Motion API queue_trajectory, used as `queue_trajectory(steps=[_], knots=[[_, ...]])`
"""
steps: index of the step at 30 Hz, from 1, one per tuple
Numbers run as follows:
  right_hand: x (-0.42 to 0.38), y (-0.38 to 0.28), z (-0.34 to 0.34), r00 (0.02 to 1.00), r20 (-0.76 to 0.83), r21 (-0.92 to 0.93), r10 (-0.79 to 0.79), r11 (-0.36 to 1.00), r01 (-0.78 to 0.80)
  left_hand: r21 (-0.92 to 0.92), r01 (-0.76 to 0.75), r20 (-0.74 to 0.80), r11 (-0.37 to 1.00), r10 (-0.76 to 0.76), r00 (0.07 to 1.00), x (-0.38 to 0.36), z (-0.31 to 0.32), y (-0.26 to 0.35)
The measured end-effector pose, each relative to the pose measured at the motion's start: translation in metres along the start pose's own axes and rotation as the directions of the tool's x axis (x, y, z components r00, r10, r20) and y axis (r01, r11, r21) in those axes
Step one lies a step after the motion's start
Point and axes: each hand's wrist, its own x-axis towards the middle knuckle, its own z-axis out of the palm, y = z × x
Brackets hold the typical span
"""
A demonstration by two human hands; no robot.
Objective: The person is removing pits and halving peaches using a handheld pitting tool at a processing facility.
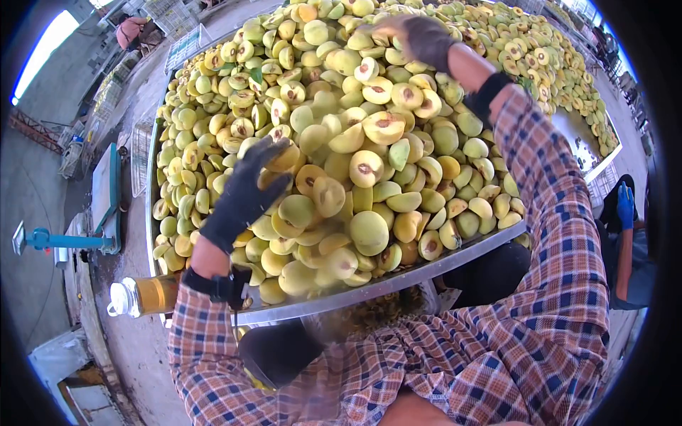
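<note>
A large heap of yellow-green peaches (369, 233), most of them cut in half with brown-red pit hollows showing, fills the metal-edged table (398, 282) in front of me. My left hand (245, 190), in a dark glove, reaches over the left part of the heap with thumb and fingers apart, right at a peach half (284, 157). Farther back, my right hand (424, 39) is stretched over the top of the pile; its dark glove is clear, but its fingertips are smeared among the fruit. Several halves between my hands are blurred by motion.
A bottle of amber liquid (150, 296) with a white cap stands by the table's left corner. A blue platform scale (104, 188) is on the floor at left. Another person's blue-gloved hand (625, 205) shows at right. Someone in pink (131, 32) is far back left.
</note>
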Motion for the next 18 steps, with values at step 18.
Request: queue_trajectory(steps=[18], knots=[[-0.053,-0.226,-0.045,0.842,0.525,-0.076,0.124,0.992,-0.099,0.059,0.274,-0.327,0.960,-0.241,0.914,-0.009,0.025,0.028]])
